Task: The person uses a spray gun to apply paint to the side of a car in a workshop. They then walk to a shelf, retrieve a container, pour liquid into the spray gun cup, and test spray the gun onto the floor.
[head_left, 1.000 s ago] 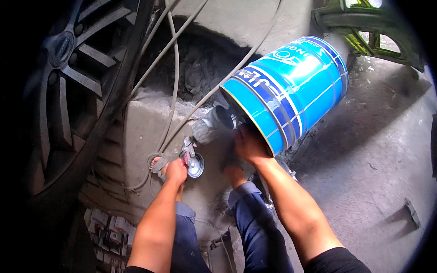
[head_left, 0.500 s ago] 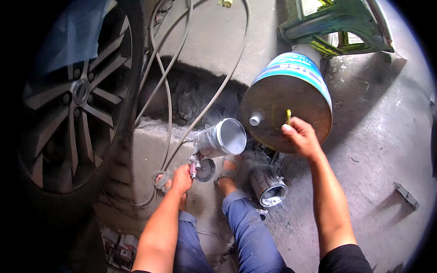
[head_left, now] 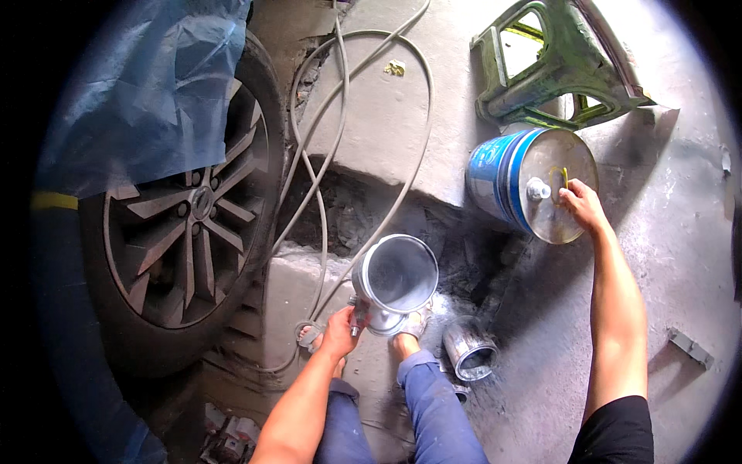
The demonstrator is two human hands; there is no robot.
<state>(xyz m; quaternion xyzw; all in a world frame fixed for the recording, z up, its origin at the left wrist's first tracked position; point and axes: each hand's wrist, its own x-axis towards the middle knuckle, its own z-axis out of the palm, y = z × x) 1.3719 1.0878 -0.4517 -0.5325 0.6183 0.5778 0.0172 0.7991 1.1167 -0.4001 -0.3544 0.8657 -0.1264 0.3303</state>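
In my left hand (head_left: 340, 332) is a metal spray gun (head_left: 357, 311), partly hidden by my fingers. Its open cup (head_left: 399, 274), grey inside, points its mouth up toward me. At the right, my right hand (head_left: 582, 206) pinches a thin yellow ring handle (head_left: 565, 178) on the lid of a blue and white pail (head_left: 506, 182). The pail looks roughly upright on the floor. A white spout (head_left: 539, 189) sticks up from its lid. Beneath the cup shows a round shiny lid or dish (head_left: 386, 322), partly covered.
A car wheel (head_left: 202, 205) under blue plastic sheeting (head_left: 147, 100) stands at the left. A pale hose (head_left: 421, 131) loops across the broken concrete. A green stool (head_left: 556, 69) is behind the pail. Near my feet lies a stained can (head_left: 470, 352); a metal bar (head_left: 690, 348) lies farther right.
The pail has gone from leaning toward me to roughly upright, lower and farther right, with my right hand still on its handle. The cup's mouth now faces up more. My view has shifted.
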